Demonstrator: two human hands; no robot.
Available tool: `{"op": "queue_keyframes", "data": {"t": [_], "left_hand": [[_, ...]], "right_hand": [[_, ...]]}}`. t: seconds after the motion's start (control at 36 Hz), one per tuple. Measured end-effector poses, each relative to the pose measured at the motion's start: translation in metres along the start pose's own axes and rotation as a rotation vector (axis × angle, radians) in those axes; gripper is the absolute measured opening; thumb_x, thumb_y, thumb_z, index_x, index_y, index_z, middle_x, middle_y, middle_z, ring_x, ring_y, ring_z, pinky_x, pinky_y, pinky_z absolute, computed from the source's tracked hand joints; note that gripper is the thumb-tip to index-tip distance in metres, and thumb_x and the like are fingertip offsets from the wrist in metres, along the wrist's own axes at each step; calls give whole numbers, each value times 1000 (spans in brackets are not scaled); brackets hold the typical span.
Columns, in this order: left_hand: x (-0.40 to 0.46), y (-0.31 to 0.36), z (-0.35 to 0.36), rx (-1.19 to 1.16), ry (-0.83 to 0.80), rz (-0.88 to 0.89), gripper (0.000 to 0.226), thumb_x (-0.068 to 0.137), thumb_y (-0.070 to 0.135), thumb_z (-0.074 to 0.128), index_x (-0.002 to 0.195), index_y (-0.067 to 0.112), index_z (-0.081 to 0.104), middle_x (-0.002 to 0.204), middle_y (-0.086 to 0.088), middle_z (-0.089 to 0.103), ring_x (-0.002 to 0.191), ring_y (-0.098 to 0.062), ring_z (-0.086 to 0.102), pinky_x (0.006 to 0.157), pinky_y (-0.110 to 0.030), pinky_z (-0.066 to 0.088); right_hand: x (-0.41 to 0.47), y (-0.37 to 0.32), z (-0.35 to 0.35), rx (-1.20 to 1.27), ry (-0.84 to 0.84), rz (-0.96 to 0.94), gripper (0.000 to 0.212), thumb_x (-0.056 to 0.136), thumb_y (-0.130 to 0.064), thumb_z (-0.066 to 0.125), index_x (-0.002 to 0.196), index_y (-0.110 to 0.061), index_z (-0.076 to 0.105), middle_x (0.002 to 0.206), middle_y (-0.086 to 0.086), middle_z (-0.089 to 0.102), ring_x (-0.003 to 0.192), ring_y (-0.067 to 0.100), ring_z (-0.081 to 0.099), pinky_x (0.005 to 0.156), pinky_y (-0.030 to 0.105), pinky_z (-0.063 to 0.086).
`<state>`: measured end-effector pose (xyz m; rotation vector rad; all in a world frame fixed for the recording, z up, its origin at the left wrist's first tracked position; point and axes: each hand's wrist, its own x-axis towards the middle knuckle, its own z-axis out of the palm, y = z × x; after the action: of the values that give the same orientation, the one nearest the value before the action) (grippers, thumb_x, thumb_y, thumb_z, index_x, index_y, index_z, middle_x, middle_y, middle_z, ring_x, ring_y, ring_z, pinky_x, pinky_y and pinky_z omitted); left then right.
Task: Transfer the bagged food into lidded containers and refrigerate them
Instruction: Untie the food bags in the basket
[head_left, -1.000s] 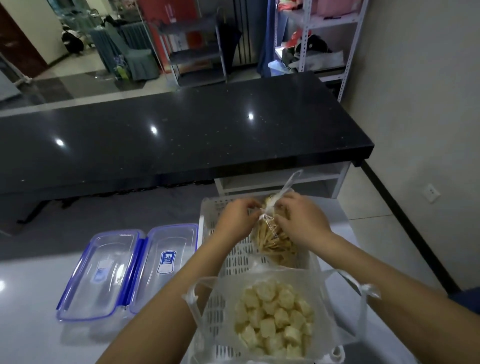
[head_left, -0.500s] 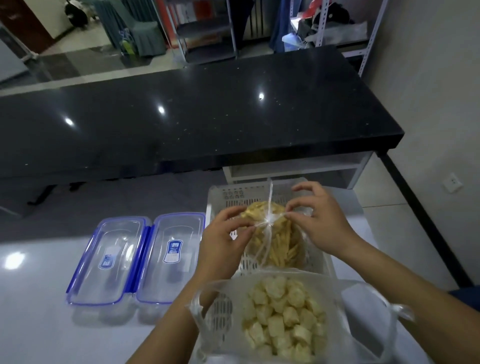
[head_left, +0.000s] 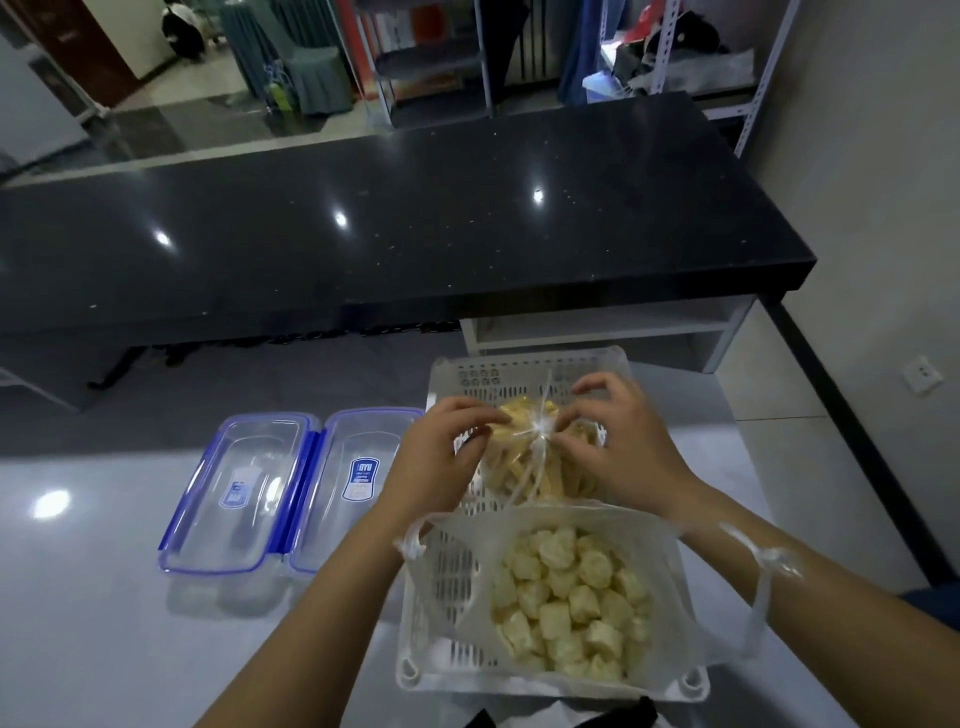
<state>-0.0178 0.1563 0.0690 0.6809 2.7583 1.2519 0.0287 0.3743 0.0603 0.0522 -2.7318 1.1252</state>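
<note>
A clear bag of yellow strips (head_left: 524, 467) lies at the far end of a white slotted basket (head_left: 441, 571). My left hand (head_left: 441, 462) and my right hand (head_left: 618, 447) both pinch the bag's tied neck, one on each side of the knot. Nearer to me in the basket lies an open white bag of pale cubes (head_left: 566, 587). Two clear lidded containers with blue rims, the left container (head_left: 244, 493) and the right container (head_left: 353, 483), stand side by side on the white table left of the basket.
The white table (head_left: 104, 623) holds the basket and containers. A long black counter (head_left: 363, 223) stretches across beyond it. Shelving and chairs stand far behind. A grey wall with a socket (head_left: 922, 371) is on the right.
The bag of strips has come down from a lifted position to lie in the basket. Both hands stay at its knot, and the view has tilted a little downward.
</note>
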Motion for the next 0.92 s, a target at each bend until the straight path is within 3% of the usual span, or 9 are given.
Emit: {"op": "queue_keyframes", "data": {"t": [0.11, 0.17, 0.31, 0.44, 0.5, 0.64, 0.75, 0.83, 0.92], "left_hand": [[21, 7, 0, 200, -247, 72, 29, 96, 17, 64, 122, 27, 72, 125, 9, 59, 112, -9, 56, 94, -25, 44], [29, 12, 5, 266, -326, 94, 31, 98, 19, 61, 128, 26, 68, 129, 3, 58, 109, -13, 57, 91, -26, 45], [46, 22, 12, 386, -362, 123, 32, 100, 15, 52, 125, 26, 69, 115, -1, 63, 103, -18, 58, 82, -29, 46], [51, 25, 12, 448, -388, 104, 22, 94, 18, 66, 114, 24, 73, 106, 2, 66, 96, -17, 62, 84, -38, 55], [51, 27, 13, 457, -351, 108, 18, 92, 20, 69, 108, 22, 76, 97, 6, 62, 92, -19, 63, 80, -36, 55], [42, 24, 13, 415, -154, 128, 13, 92, 29, 69, 102, 25, 77, 103, 8, 52, 88, -12, 55, 67, -25, 48], [27, 17, 3, 184, 66, 55, 9, 88, 26, 75, 95, 26, 79, 102, 12, 49, 90, -5, 54, 78, -28, 48], [11, 8, -8, 7, 203, -19, 12, 85, 21, 78, 88, 32, 77, 97, 13, 50, 84, 6, 53, 73, -8, 42], [-8, -6, -11, -80, 264, -123, 16, 83, 18, 80, 84, 33, 75, 94, 7, 51, 76, 9, 52, 68, -4, 41]], "right_hand": [[-3, -3, 7, -79, -77, 120, 22, 85, -36, 75, 104, -25, 78, 114, -6, 51, 120, 19, 41, 106, 41, 34], [-3, -6, 8, -45, -64, 157, 21, 87, -32, 74, 106, -23, 78, 120, -1, 54, 122, 20, 41, 107, 41, 33], [-1, -7, 6, -3, -59, 190, 13, 90, -25, 71, 99, -23, 80, 125, -2, 55, 126, 19, 38, 111, 38, 29], [0, -7, 5, 65, -58, 272, 8, 89, -24, 72, 93, -21, 79, 113, -9, 50, 126, 19, 37, 112, 39, 28], [1, -8, 4, 98, -60, 286, 7, 90, -22, 71, 92, -20, 77, 113, -10, 48, 127, 19, 37, 113, 39, 28], [-1, -11, 1, 30, -24, 212, 9, 94, -25, 65, 94, -20, 73, 123, -6, 44, 128, 18, 32, 108, 31, 22], [-7, -13, -10, -42, 32, 57, 8, 92, -22, 65, 85, -24, 66, 118, -10, 38, 127, 16, 29, 98, 29, 17], [-11, -3, -26, -79, 166, 33, 4, 90, -16, 69, 88, -18, 70, 114, -6, 41, 123, 22, 36, 98, 34, 23], [-17, 13, -38, -125, 203, 76, 2, 88, -17, 71, 87, -19, 72, 113, -2, 46, 121, 26, 39, 96, 38, 27]]}}
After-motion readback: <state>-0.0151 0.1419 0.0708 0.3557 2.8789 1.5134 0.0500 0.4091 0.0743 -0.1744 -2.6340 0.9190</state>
